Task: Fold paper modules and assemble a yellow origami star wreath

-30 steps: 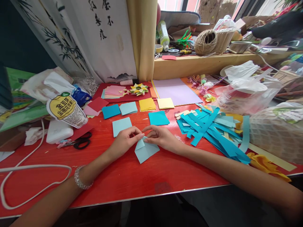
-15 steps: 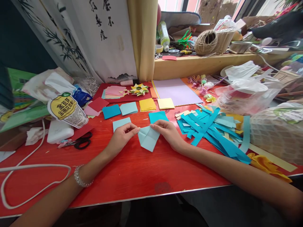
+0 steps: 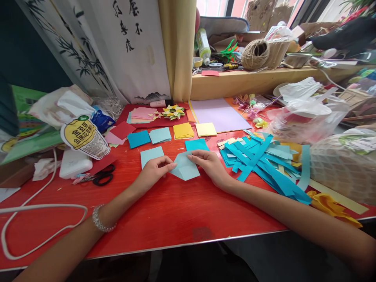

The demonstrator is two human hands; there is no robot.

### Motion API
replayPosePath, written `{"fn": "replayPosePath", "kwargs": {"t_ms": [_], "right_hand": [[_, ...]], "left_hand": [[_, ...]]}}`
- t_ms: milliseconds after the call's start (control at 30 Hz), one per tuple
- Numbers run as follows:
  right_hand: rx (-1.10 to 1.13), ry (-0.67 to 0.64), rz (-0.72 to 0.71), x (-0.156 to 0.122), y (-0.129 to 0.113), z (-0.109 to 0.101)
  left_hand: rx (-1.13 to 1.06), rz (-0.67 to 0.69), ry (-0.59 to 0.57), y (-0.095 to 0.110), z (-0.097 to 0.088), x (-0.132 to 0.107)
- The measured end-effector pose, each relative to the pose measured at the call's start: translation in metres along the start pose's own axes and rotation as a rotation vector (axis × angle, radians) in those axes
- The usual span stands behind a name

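The folded paper (image 3: pixel 185 169) is pale blue, above a red table (image 3: pixel 147 219) with faint darker streaks. Around it, a yellow stack (image 3: pixel 183 131) is at twelve o'clock, a lilac sheet (image 3: pixel 219 114) at one, turquoise strips (image 3: pixel 255 156) at three, a white box (image 3: pixel 75 164) at nine, and a white curtain (image 3: pixel 102 43) patterned with black bamboo and characters at eleven.

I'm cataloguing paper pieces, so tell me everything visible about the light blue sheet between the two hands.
The sheet is plain pale blue, looks like paper, and has an angular outline with crease lines across it. The left hand pinches its left edge; the right hand grips its upper right, covering part of it. A corner points toward the person. It is over the red table; whether it touches is unclear.
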State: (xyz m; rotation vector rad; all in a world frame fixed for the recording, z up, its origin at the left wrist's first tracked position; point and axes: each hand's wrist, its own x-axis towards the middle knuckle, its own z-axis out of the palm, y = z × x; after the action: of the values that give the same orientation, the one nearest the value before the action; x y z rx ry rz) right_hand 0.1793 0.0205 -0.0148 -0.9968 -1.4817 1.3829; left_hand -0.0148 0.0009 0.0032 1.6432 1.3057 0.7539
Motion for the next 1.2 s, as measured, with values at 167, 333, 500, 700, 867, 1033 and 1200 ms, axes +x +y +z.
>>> {"fn": "replayPosePath", "kwargs": {"t_ms": [167, 333, 500, 700, 867, 1033, 1200], "right_hand": [[-0.052, -0.047, -0.029, 0.000, 0.005, 0.000], [-0.132, 0.022, -0.131, -0.006, 0.003, 0.001], [-0.241, -0.027, -0.267, -0.012, -0.005, 0.003], [-0.159, -0.034, -0.194, -0.009, -0.004, 0.005], [-0.024, -0.055, -0.063, -0.005, -0.002, 0.004], [0.163, -0.116, 0.024, -0.001, 0.000, 0.002], [0.255, -0.188, 0.145, 0.002, 0.003, 0.001]], "left_hand": [[-0.021, -0.005, 0.005, 0.001, 0.001, -0.001], [-0.055, -0.013, -0.010, 0.003, 0.001, -0.001], [-0.091, -0.019, -0.016, 0.001, 0.000, 0.000], [-0.103, 0.002, -0.021, 0.002, 0.000, -0.001], [-0.071, 0.000, -0.029, 0.004, 0.001, -0.002], [-0.036, 0.023, -0.036, 0.002, 0.001, -0.002], [-0.011, 0.058, -0.033, 0.002, 0.000, -0.003]]}}
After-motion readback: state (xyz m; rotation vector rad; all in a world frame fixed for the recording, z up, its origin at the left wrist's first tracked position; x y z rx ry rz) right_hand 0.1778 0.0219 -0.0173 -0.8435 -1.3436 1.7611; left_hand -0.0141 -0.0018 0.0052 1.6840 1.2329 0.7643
